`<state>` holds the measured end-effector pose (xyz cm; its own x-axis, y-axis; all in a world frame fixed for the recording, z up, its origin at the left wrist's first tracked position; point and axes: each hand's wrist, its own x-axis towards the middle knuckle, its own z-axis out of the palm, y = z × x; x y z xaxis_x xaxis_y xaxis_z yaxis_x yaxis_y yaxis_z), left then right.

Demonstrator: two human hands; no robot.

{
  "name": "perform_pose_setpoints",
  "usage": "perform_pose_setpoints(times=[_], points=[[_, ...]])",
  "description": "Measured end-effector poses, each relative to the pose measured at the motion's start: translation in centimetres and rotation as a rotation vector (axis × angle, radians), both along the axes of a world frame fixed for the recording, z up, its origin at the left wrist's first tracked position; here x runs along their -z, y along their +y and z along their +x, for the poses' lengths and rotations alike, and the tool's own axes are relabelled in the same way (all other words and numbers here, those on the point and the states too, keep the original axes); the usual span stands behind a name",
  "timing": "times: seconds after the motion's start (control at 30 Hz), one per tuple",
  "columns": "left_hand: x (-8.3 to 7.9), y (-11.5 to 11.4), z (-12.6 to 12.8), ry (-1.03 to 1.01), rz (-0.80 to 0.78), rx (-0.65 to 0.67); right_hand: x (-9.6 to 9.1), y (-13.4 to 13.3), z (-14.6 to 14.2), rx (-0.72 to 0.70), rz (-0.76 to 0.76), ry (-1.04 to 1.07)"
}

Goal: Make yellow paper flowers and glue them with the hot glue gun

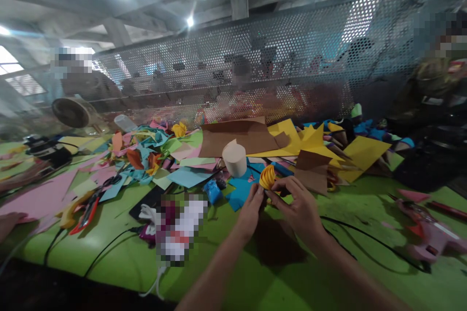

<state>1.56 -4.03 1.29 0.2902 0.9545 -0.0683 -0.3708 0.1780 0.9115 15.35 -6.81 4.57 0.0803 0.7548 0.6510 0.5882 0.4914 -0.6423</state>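
A yellow rolled paper flower [267, 177] with layered, curved edges stands upright between my hands. My left hand [252, 206] pinches its base from the left. From the right, the thumb and bent fingers of my right hand [297, 204] close on the base, so its lowest part is hidden. Below my hands a dark brown sheet [279, 243] lies on the green tabletop [350, 262]. Just beyond them are blue paper [239, 192] and a cream-coloured roll [235, 160] standing on end.
A pink glue gun [428, 233] with a black cord lies at right. Orange-handled cutters [87, 214], a yellow glue gun [75, 206] and a power strip [149, 233] are at left. Coloured paper scraps [146, 148] pile up before a perforated metal screen [255, 68]. Another person's hand [12, 221] shows far left.
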Motion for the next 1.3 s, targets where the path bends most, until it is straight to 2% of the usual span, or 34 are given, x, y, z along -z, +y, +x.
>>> perform_pose_setpoints(times=[0.13,0.3,0.57,0.77,0.93,1.17,1.3], points=[[-0.1,0.3,0.1,-0.076,-0.083,0.062,-0.2,-0.1,0.2,-0.055,0.011,0.016],[-1.1,0.4,-0.1,-0.169,-0.158,0.141,-0.1,0.1,0.2,-0.054,0.044,0.008],[-1.2,0.4,0.0,-0.285,-0.296,0.163,0.6,0.2,0.0,-0.075,0.083,-0.023],[-2.2,0.1,0.0,-0.374,-0.361,0.147,0.0,-0.1,-0.1,-0.086,0.091,-0.03],[-1.8,0.0,0.2,-0.436,-0.34,0.114,-0.3,-0.3,-0.3,-0.101,0.093,-0.014],[-1.3,-0.1,0.3,-0.304,-0.276,0.153,-0.1,-0.1,-0.2,-0.08,0.045,0.034],[-1.2,-0.1,0.4,-0.3,-0.239,0.159,-0.2,-0.2,-0.2,-0.102,0.0,0.051]])
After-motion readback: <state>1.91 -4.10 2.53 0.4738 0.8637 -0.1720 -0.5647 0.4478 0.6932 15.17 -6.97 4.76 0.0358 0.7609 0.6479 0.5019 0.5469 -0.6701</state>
